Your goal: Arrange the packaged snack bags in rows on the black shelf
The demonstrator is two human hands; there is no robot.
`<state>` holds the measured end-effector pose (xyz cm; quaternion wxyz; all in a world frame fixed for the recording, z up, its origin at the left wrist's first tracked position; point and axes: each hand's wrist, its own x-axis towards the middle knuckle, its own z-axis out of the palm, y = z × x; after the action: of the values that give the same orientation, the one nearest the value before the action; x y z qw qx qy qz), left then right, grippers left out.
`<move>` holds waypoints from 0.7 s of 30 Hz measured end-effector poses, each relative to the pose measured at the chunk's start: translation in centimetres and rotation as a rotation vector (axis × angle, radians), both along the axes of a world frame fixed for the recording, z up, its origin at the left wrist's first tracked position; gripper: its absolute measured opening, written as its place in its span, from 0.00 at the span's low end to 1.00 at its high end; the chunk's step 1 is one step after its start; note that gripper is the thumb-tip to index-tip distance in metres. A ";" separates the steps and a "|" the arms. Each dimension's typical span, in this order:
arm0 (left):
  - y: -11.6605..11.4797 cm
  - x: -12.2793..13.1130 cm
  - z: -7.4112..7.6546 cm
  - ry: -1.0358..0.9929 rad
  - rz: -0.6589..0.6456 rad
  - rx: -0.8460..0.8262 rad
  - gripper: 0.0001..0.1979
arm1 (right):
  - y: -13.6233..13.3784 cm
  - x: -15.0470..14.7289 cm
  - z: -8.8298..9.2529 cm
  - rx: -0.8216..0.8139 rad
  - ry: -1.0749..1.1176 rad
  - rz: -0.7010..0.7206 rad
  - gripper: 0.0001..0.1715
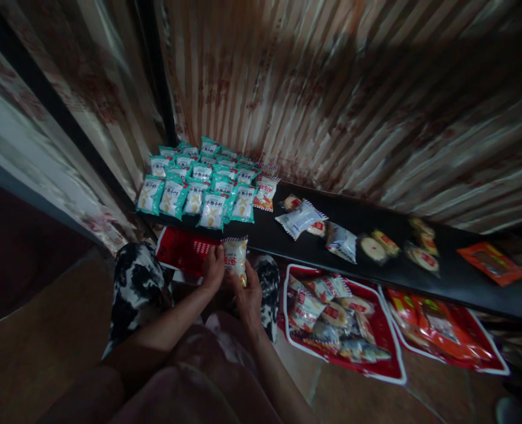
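Note:
Between my two hands is a small snack bag (235,254) with a striped top edge and red lettering, held over my lap. My left hand (214,268) grips its left side, fingers curled. My right hand (248,291) has thumb and fingers closed on its lower right corner. Just beyond, teal-and-white snack bags (214,210) stand in rows on a black shelf (261,227). At the right end of those rows stands a red-and-white snack bag (265,193).
Further right on the shelf lie silver-backed bags (300,219), round wrapped biscuits (372,248) and an orange packet (491,263). Below are a red basket (397,359) of mixed snacks, another basket (502,362) with orange packets, and a red container (166,250). A pleated curtain (243,88) hangs behind.

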<state>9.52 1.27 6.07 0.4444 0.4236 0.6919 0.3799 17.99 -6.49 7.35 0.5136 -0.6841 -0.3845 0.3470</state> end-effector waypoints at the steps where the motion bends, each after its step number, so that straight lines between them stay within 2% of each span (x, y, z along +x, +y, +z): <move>1: 0.0 0.0 0.1 0.016 0.013 0.017 0.10 | 0.0 0.0 0.1 0.006 -0.039 0.013 0.32; 6: -0.1 0.0 0.4 0.049 0.013 0.068 0.05 | -0.2 0.0 0.7 0.073 -0.224 0.057 0.29; 10: -0.4 0.1 0.9 0.034 -0.006 0.098 0.06 | -0.2 0.0 0.7 0.138 -0.347 0.075 0.27; 21: -2.0 0.7 4.2 -0.199 -0.116 0.231 0.12 | -0.1 0.6 1.2 0.266 -0.659 0.025 0.31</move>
<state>10.19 -0.68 10.23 0.4802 0.4715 0.5706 0.4707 18.55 -6.55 8.50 0.4424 -0.6816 -0.5796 0.0609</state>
